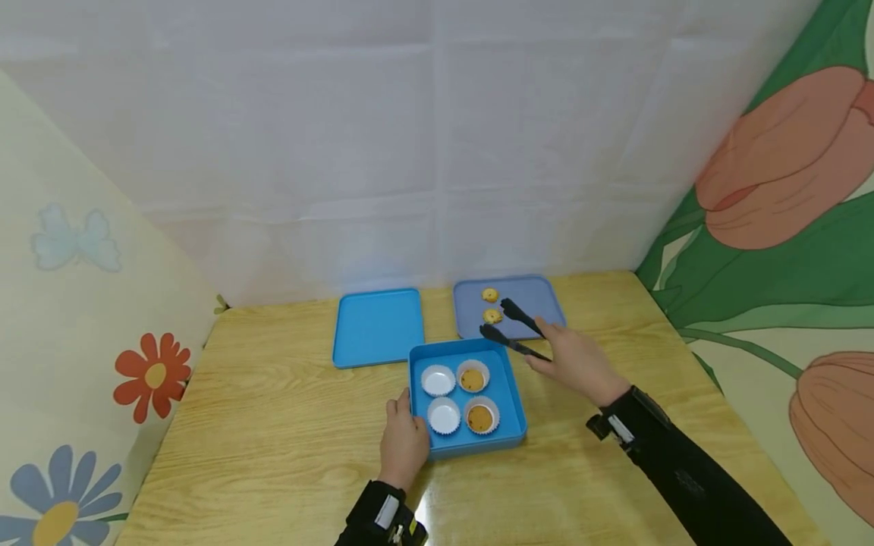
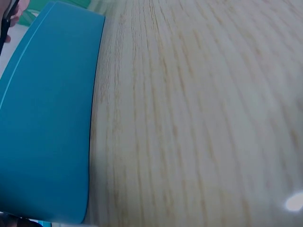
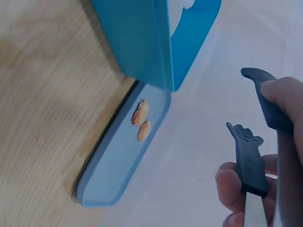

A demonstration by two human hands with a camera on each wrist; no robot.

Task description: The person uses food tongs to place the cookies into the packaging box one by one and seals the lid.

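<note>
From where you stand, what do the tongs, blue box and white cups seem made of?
Tongs: matte dark tips, perhaps silicone or plastic; paler shank suggests metal.
Blue box: probably plastic, given its smooth satin walls.
White cups: likely matte paper, judging by fluted rims.

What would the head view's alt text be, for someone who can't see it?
A person's right grip holds black tongs, tips apart, near two cookies on a purplish tray. The left grip touches a blue box holding four white cups, the two on the right containing cookies.

The left hand (image 1: 403,441) sits lower; the right hand (image 1: 579,365) grips.
</note>
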